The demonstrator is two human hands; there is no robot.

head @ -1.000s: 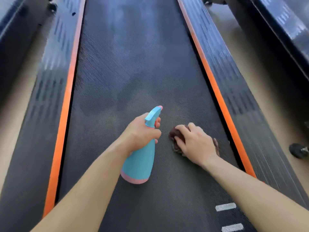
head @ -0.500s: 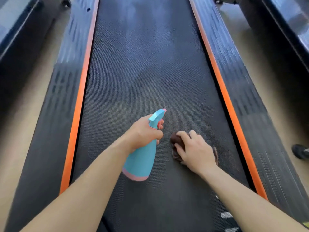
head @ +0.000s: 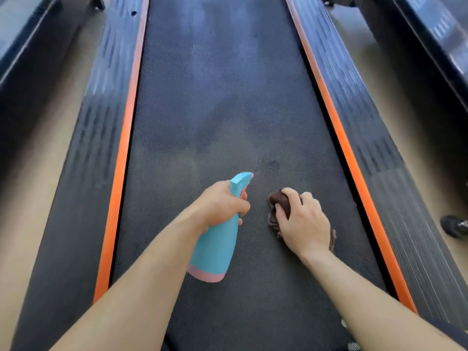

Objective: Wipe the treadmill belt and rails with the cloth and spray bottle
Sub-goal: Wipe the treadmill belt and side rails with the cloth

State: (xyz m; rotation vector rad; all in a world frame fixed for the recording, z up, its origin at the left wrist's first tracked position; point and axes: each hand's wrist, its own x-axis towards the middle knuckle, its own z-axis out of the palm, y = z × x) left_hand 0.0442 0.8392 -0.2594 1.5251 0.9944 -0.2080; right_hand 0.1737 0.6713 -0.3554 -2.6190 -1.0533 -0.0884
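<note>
The left rail [head: 93, 138] runs down the left side, and its orange strip [head: 124, 153] borders the belt [head: 215, 97]. Both hands work on the belt, so I judge the rails to be a later step.

My left hand [head: 222, 203] is clamped round the neck of the spray bottle [head: 215, 249], with fingers curled at the trigger. The bottle body hangs below the fist; I cannot tell whether its base touches the belt. The nozzle points forward and slightly right, so that spray lands ahead of the cloth rather than on it. 1 small dark wet patch [head: 271, 164] lies just beyond the nozzle.

My right hand [head: 304, 221] presses the bunched brown cloth [head: 279, 201] onto the belt. The fingers curl over its front edge, which I judge keeps it from slipping during a stroke. The 2 hands sit near each other but apart.

The right rail [head: 379, 153] lies well to the right of the cloth.
</note>
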